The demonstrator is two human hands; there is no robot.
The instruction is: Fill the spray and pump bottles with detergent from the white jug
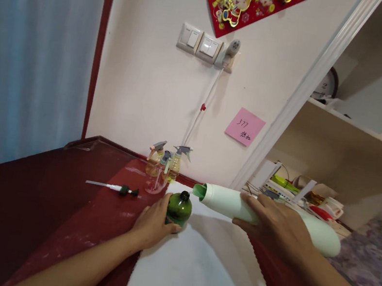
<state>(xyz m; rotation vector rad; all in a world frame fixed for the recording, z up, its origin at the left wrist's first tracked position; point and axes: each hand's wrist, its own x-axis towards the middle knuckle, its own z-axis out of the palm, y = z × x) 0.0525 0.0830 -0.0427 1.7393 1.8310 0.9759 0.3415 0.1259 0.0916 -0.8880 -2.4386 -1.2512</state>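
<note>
My left hand (154,225) is wrapped round a green bottle (180,208), which stands upright on a white cloth. In my right hand (271,221) is a long pale green bottle (227,201), tilted nearly level. Its open spout (199,191) points left, just above and beside the green bottle's dark neck (185,195). I cannot make out clearly whether liquid runs between them. A pump top (124,190) with a long pale tube lies on the dark red table, left of my left hand. Behind the green bottle stand several clear spray bottles (157,180) with grey trigger heads.
The white cloth (189,276) covers part of the dark red table (19,191). A wall with switches (209,46) and a plugged-in cable (205,91) rises behind. Shelves (357,124) with assorted items stand right; a blue curtain (34,46) hangs left.
</note>
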